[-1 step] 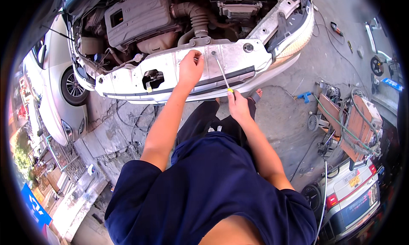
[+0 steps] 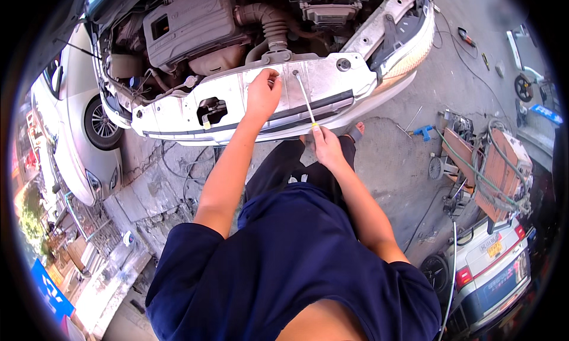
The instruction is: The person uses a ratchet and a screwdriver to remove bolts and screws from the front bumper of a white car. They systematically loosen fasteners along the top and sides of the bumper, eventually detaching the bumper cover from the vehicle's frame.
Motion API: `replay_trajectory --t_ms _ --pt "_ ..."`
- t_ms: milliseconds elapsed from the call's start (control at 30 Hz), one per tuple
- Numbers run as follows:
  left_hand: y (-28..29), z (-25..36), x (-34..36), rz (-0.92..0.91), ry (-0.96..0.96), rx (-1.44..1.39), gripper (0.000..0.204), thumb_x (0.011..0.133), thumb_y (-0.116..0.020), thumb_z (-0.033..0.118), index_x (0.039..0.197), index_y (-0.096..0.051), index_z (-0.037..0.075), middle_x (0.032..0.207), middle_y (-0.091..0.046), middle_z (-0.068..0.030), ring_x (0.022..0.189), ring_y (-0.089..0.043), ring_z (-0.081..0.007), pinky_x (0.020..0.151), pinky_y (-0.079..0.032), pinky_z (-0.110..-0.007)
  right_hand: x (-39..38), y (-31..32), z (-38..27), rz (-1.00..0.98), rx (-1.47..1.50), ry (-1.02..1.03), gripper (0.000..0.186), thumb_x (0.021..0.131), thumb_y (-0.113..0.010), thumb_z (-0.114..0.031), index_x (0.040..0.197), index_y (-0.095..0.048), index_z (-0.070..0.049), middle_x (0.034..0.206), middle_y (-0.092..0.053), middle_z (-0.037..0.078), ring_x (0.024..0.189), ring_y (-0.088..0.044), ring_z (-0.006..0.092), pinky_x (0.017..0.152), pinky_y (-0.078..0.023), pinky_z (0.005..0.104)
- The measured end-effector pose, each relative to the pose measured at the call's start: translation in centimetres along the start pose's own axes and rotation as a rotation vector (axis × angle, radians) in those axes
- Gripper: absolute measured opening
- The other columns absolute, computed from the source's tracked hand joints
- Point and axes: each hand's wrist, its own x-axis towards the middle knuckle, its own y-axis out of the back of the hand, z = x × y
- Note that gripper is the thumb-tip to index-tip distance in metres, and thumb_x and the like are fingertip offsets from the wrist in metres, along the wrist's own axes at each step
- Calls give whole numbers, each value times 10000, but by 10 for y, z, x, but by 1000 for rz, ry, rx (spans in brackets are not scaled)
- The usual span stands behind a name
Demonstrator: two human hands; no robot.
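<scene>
A Long Tool (image 2: 305,99) Leaned on a Dark Round Spot (image 2: 296,73), and It Could Slip

On the left, a silver car (image 2: 86,145) stood near the car with the white front panel (image 2: 237,92). Black cords (image 2: 192,166) lay in loops on the ground below that panel. A foot could catch in them if the person stepped that way without looking.

Next there was a dark hole (image 2: 212,113) in the panel. Above it was the open engine space. A tiny part could drop into either one if somebody let go of it.

Then came the left hand (image 2: 264,95), up at the panel. Its fingers were bent, but I could not tell if they pinched something small. It was close to the tool's tip, so a slip to the left could poke it.

The long tool, maybe a screwdriver, stood tilted, with its tip at the dark round spot. It could slide off and scratch the panel if the push was crooked.

Last came the right hand (image 2: 327,146), with its fingers clamped on the tool's near end. A loose grip could make the tool twist or fall. A bare-toed foot (image 2: 358,129) was just beyond, and a dropped tool could hurt it.
</scene>
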Motion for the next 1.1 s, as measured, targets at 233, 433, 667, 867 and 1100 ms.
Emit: replay_trajectory --t_ms 233,433,667,867,1100 --pt "2 -19 -1 -87 -12 -5 189 921 -606 124 1052 -605 -13 882 -682 -109 726 -658 -160 696 -509 -298 -8 -6 -10 -231 533 -236 435 1041 -384 -462 1026 -549 -59 645 -469 11 456 -413 98 380 -287 259" --pt "10 -37 -6 -100 17 -69 189 919 -602 118 1044 -605 -24 891 -676 -104 730 -654 -151 695 -505 -297 -4 -12 -1 -142 465 -160 420 1031 -430 -444 999 -554 -44 617 -474 16 446 -425 98 381 -319 267" --pt "11 -41 -30 -202 23 78 232 906 -625 182 1030 -650 -11 863 -713 -151 778 -691 -255 738 -532 -359 -26 -48 -5 6 406 -101 392 1028 -464 -398 931 -531 -24 560 -470 39 377 -423 123 347 -332 287" --pt "-14 -28 -33 -409 185 -107 354 966 -561 287 1050 -637 -48 832 -721 -109 581 -559 -127 588 -478 -299 -27 -59 -12 53 461 -93 389 1030 -461 -401 939 -522 -27 564 -462 27 370 -403 109 335 -305 270" --pt "-35 -37 -24 -462 169 -54 326 971 -567 269 1006 -637 -48 785 -723 -106 613 -593 -130 606 -481 -298 -26 -69 -24 105 495 -146 364 1024 -486 -391 917 -515 -44 560 -457 19 364 -392 105 336 -296 266"
